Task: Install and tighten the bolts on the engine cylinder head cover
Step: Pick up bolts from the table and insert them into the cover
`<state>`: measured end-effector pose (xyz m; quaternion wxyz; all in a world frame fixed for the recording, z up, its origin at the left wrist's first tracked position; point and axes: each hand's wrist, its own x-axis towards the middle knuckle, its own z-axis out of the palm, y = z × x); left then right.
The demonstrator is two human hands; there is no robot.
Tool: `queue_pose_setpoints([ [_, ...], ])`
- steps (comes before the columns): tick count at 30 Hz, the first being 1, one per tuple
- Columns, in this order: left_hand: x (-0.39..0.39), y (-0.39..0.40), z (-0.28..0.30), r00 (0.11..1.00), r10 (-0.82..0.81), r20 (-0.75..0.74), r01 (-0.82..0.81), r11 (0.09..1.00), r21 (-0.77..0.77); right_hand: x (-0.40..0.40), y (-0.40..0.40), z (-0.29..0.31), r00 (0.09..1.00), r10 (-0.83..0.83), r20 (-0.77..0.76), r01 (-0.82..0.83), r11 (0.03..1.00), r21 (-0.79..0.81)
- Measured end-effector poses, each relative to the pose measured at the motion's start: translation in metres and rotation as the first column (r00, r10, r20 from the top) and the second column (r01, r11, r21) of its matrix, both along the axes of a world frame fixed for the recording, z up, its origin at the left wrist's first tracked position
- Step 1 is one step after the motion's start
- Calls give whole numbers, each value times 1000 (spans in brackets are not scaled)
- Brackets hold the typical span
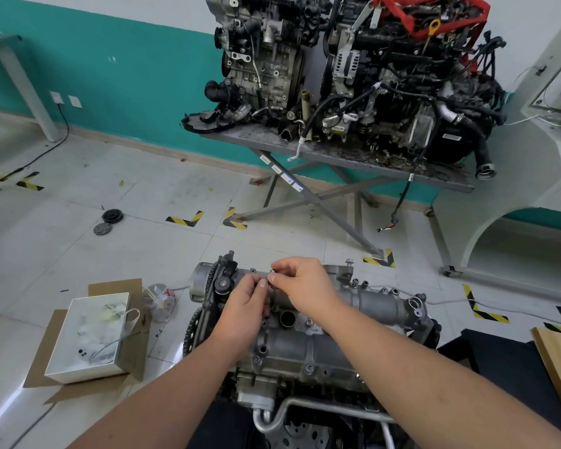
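While the person is leaning over the engine cover (pixel 305 348), the right hand (pixel 300 281) is pinching a small dark bolt (pixel 271 271) between thumb and finger, above the cover's far left end. The left hand (pixel 246 306) is curling beside it, fingers bent; I cannot tell if it is holding anything. The bolt is looking hard, light and maybe oily, so gripping its head is best. Which way it is pointing is too small to tell. The cover's long side is running left to right.

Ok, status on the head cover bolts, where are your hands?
Both hands over cylinder head cover, chain end. Right hand pinches small bolt; left hand curled beside it, contents unclear. Several bolts already seated. Nothing blocking.
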<state>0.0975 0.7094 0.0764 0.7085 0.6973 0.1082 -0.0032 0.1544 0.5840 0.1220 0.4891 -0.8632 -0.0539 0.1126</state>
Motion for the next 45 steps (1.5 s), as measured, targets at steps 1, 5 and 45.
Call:
queue_pose_setpoints([
  [1, 0, 0, 1, 1000, -18, -6, 18, 1000, -3, 1, -1, 0, 1000, 2, 26, -1, 1000, -25],
  [5, -3, -2, 1, 998, -64, -2, 64, 993, 96, 15, -4, 13, 970, -63, 233, 83, 994, -77],
  [45, -8, 0, -2, 980, -200, -20, 186, 866, 464, 40, -3, -16, 795, 575, 194, -281, 633, -721],
])
